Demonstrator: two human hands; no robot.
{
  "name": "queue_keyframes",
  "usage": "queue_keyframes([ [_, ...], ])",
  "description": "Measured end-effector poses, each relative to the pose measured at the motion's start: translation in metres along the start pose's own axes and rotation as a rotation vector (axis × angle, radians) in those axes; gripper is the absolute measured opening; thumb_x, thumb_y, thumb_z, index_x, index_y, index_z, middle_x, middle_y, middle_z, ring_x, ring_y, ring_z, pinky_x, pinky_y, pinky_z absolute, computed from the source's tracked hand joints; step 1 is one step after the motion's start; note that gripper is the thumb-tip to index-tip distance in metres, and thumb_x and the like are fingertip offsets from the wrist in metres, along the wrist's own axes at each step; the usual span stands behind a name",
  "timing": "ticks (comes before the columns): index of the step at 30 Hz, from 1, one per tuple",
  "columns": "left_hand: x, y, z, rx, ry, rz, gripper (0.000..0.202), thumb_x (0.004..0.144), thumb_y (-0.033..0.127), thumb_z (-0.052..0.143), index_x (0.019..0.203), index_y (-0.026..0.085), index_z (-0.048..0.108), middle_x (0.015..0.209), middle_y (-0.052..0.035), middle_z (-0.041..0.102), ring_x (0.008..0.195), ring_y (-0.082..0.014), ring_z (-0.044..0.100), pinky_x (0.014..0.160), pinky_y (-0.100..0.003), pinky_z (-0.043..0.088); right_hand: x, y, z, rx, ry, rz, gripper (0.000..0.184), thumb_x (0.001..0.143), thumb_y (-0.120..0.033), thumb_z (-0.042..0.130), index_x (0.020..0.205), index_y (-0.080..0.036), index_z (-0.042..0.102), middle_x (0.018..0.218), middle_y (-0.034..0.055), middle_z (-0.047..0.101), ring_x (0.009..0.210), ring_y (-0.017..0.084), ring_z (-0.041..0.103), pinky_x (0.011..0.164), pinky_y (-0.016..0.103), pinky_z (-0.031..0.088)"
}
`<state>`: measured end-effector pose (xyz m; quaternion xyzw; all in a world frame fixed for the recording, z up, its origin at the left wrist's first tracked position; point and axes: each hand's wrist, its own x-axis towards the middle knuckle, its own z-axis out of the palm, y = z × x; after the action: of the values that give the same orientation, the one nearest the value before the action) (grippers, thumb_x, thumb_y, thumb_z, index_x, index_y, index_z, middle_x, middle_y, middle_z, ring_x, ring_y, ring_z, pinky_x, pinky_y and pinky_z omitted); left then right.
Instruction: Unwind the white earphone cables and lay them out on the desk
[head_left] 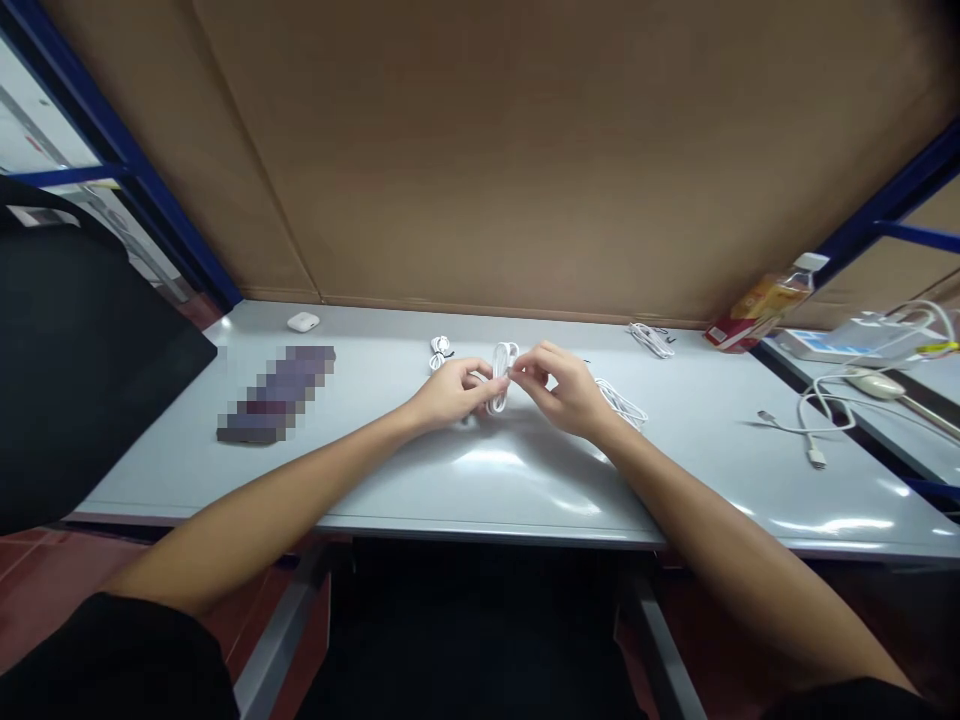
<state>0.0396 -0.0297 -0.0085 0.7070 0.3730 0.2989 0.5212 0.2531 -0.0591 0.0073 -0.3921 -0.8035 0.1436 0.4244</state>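
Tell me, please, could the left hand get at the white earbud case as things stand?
Probably yes: the table between the left hand and the case lies bare, though the hand now holds the cable coil.

A smooth, glossy grey table (480, 480) is being lit; behind it matt brown cardboard (525, 150) is being shown; on it glossy white plastic cable (501, 378) is being held.

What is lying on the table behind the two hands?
Behind the left hand and right hand, which hold a coiled white cable, a small bundled white cable lies on the grey table. Whatever lies directly under the hands is covered.
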Motion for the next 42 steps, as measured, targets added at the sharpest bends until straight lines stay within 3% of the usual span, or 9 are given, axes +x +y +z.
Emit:
queue_keyframes([
  [3, -0.001, 0.001, -0.004, 0.100, 0.055, 0.052, 0.044, 0.087, 0.060, 0.072, 0.088, 0.018, 0.060, 0.069, -0.0019, 0.066, 0.062, -0.0154, 0.061, 0.059, -0.029, 0.046, 0.000, -0.001, 0.001, 0.072, -0.030, 0.103, 0.018, 0.098, -0.038, 0.061, 0.087, -0.023, 0.064, 0.080, 0.0017, 0.062, 0.073, 0.018, 0.056, 0.067, 0.032, 0.044],
  [6, -0.003, 0.004, -0.007, 0.225, 0.113, 0.164, 0.041, 0.085, 0.056, 0.074, 0.100, 0.019, 0.065, 0.087, -0.0043, 0.069, 0.074, -0.0161, 0.061, 0.065, -0.030, 0.048, -0.001, -0.002, 0.003, 0.169, -0.049, 0.198, 0.023, 0.096, -0.044, 0.064, 0.088, -0.022, 0.065, 0.082, 0.0017, 0.065, 0.074, 0.017, 0.057, 0.067, 0.032, 0.044],
  [10, -0.004, 0.009, -0.007, 0.250, 0.001, 0.247, 0.032, 0.091, 0.047, 0.067, 0.102, 0.018, 0.072, 0.100, -0.0071, 0.072, 0.088, -0.0185, 0.064, 0.070, -0.029, 0.048, 0.000, -0.004, 0.003, 0.313, -0.077, 0.312, 0.030, 0.092, -0.050, 0.067, 0.085, -0.021, 0.067, 0.080, 0.0011, 0.062, 0.071, 0.015, 0.053, 0.065, 0.030, 0.041],
  [19, -0.006, 0.012, -0.007, 0.266, -0.146, 0.210, 0.041, 0.100, 0.051, 0.053, 0.094, 0.017, 0.075, 0.081, -0.0021, 0.067, 0.071, -0.0147, 0.056, 0.066, -0.028, 0.042, 0.001, -0.003, -0.004, 0.649, -0.177, 0.523, 0.032, 0.087, -0.049, 0.073, 0.078, -0.021, 0.061, 0.065, -0.0047, 0.047, 0.062, 0.012, 0.042, 0.062, 0.028, 0.036],
  [23, -0.004, 0.010, -0.010, 0.231, -0.099, 0.171, 0.038, 0.097, 0.050, 0.060, 0.087, 0.018, 0.077, 0.072, -0.0012, 0.066, 0.068, -0.0153, 0.058, 0.066, -0.028, 0.043, 0.002, -0.005, -0.006, 0.606, -0.152, 0.520, 0.031, 0.089, -0.050, 0.071, 0.082, -0.022, 0.061, 0.066, -0.0048, 0.047, 0.062, 0.012, 0.042, 0.062, 0.028, 0.036],
  [28, -0.004, 0.010, -0.015, 0.210, -0.042, 0.165, 0.029, 0.090, 0.044, 0.070, 0.088, 0.018, 0.081, 0.087, -0.0054, 0.078, 0.077, -0.0183, 0.065, 0.069, -0.030, 0.047, 0.003, -0.005, -0.012, 0.424, -0.105, 0.449, 0.027, 0.091, -0.048, 0.069, 0.086, -0.022, 0.063, 0.074, -0.0031, 0.051, 0.066, 0.013, 0.045, 0.063, 0.028, 0.037],
  [36, -0.006, 0.008, -0.015, 0.607, 0.077, 0.260, 0.025, 0.092, 0.031, 0.062, 0.076, 0.020, 0.078, 0.076, -0.0043, 0.076, 0.068, -0.0195, 0.063, 0.067, -0.032, 0.043, 0.004, -0.005, -0.010, 0.034, -0.164, 0.285, 0.021, 0.094, -0.036, 0.059, 0.082, -0.021, 0.065, 0.075, 0.0008, 0.063, 0.067, 0.016, 0.054, 0.063, 0.031, 0.040],
  [40, -0.005, 0.004, -0.012, 0.717, 0.092, 0.321, 0.024, 0.094, 0.026, 0.059, 0.080, 0.021, 0.078, 0.083, -0.0073, 0.076, 0.079, -0.0238, 0.066, 0.080, -0.036, 0.047, 0.004, -0.001, -0.008, 0.099, -0.224, 0.380, 0.023, 0.093, -0.038, 0.058, 0.081, -0.021, 0.066, 0.074, 0.0008, 0.064, 0.066, 0.016, 0.054, 0.062, 0.031, 0.040],
  [42, -0.004, 0.003, -0.012, 0.744, 0.128, 0.318, 0.026, 0.097, 0.029, 0.055, 0.094, 0.020, 0.079, 0.093, -0.0087, 0.078, 0.086, -0.0251, 0.067, 0.085, -0.038, 0.047, 0.005, 0.005, -0.012, 0.105, -0.184, 0.412, 0.023, 0.092, -0.041, 0.060, 0.083, -0.021, 0.068, 0.076, 0.0018, 0.065, 0.066, 0.017, 0.054, 0.062, 0.031, 0.041],
])
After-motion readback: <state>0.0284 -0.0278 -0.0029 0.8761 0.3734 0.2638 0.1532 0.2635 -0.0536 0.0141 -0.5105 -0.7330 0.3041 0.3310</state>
